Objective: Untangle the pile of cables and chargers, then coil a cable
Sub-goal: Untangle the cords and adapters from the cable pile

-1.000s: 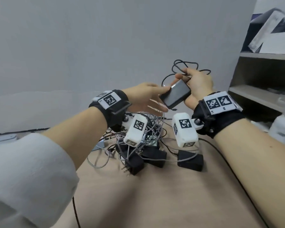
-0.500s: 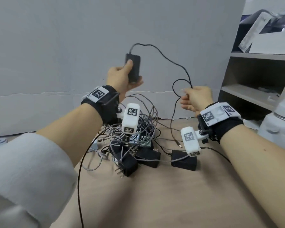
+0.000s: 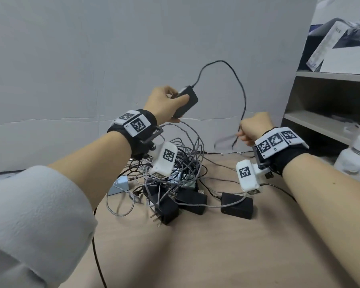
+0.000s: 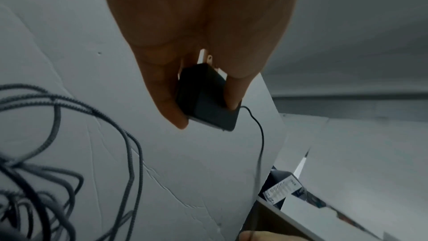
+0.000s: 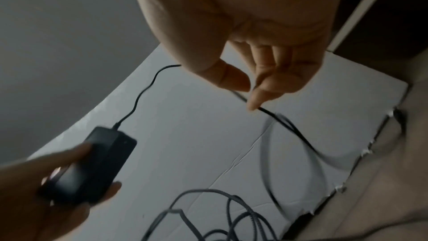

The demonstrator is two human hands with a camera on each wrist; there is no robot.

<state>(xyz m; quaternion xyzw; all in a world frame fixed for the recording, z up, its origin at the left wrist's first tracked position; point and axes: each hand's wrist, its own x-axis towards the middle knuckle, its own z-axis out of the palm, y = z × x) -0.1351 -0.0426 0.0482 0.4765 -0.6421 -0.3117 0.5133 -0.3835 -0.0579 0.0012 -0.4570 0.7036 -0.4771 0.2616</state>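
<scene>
**Holding one charger clear of the tangle, cable strung between both hands**

Gripping a black charger point(image 3: 186, 101) above the pile, the left hand point(image 3: 164, 102) has its fingers point(image 4: 172, 109) curled round the block, thumb on one face and fingertips on the other, the plug prongs pointing back toward the palm. Its thin black cable point(image 3: 237, 84) leaves the far end of the block, arches up and over to the right, then drops to the right hand point(image 3: 255, 127), whose thumb and forefinger are pinched together on it. Below that pinch the cable's loose tail is blurred, so its end cannot be made out.

The relation that matters is this: the freed cable runs left to right between the two hands, with its slack hanging on the right-hand side. The right hand is the one on the line itself; the left only anchors the block. Coiling would most likely mean the right hand gathering loops toward the charger, with the left holding steady.

Beneath both wrists, the pile of cables and chargers point(image 3: 175, 179) lies on the counter point(image 3: 216, 246): grey braided leads looped over several black adapters, one with prongs showing, and a pale blue plug at the left edge. It looks largely knotted, so the untangling seems at an early stage.
</scene>
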